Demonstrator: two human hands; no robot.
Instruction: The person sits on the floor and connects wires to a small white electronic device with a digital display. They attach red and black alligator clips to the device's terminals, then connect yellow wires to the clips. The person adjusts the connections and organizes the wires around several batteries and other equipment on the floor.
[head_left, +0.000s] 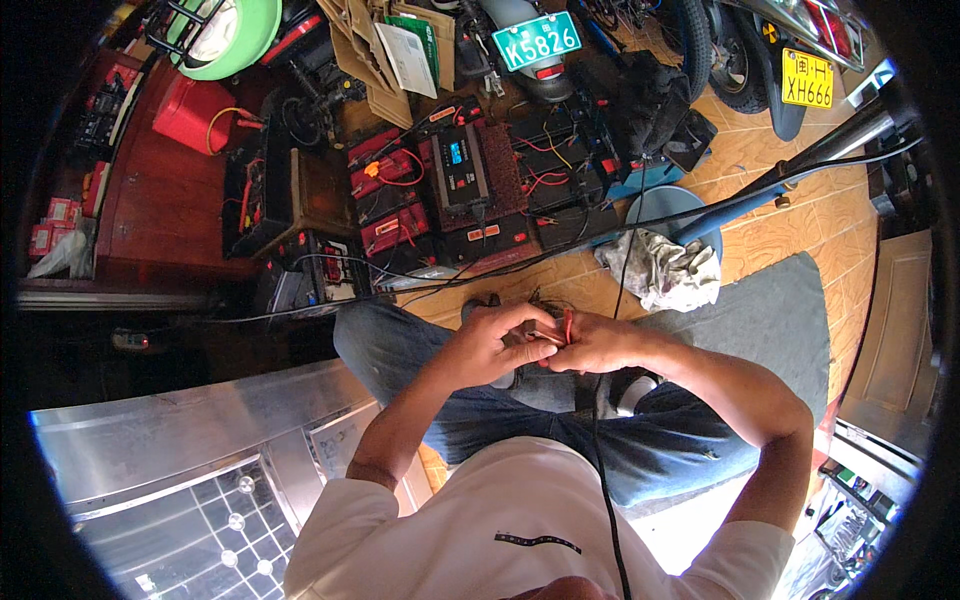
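A small red piece (569, 326) shows just right of the middle of the frame, at the right hand (598, 345); it is too small to tell whether it is a wire end or a clip. The right hand is curled around it, with part standing above the fingers. The left hand (497, 338) meets the right, thumb and forefinger brought close together; whether they grip the same piece, I cannot tell.

So small a piece, if the fingertips slipped, could drop toward the dark patch around the shoes and be hard to find. A black cable (612, 440) runs down the frame past the right hand; a sideways pull of that forearm could snag it.

Above the hands lies a grey-white rag (665, 272), by a blue-grey bucket (706, 215). Toward the upper middle, a charger with a lit screen (460, 170) sits among red-topped batteries (392, 228) with loose red leads (408, 167). Any bare lead end knocked across two terminals there could short and spark.
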